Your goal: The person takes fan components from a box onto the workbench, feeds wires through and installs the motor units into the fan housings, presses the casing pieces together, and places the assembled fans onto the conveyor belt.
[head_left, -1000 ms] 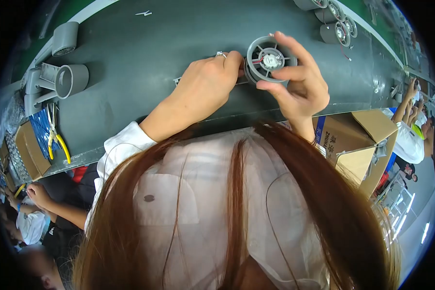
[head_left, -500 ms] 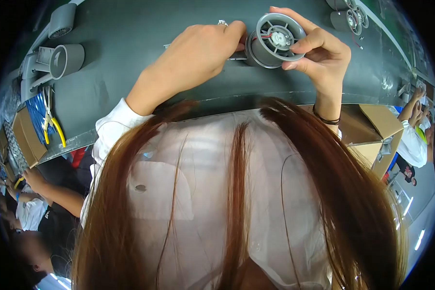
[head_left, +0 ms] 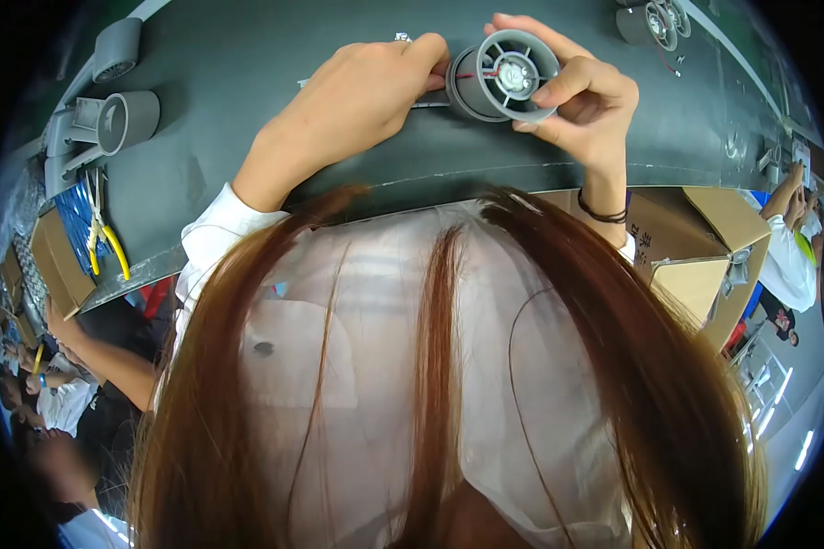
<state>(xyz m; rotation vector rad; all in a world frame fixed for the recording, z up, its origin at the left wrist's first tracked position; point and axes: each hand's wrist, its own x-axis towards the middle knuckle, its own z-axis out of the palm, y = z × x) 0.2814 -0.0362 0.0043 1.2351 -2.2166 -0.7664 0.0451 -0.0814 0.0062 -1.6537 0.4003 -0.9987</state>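
My right hand grips a grey round fan housing by its rim, thumb on the front. Its open face is tilted toward me, showing spokes, a white centre and a red wire. Behind it is a wider grey ring-shaped part, partly hidden by the housing. My left hand is closed beside that ring, its fingertips mostly hidden behind the hand. A narrow grey strip shows between the left hand and the ring. What the left fingers pinch cannot be made out.
Grey cylindrical housings with handle parts stand at the left of the dark table. Yellow-handled pliers lie on blue wires. More fan units lie at the back right. An open cardboard box and other people are nearby.
Both hands and the fan housing appear slightly further left in view. The surroundings have shifted a little too. The right hand keeps its grip, and the left stays closed by the ring.
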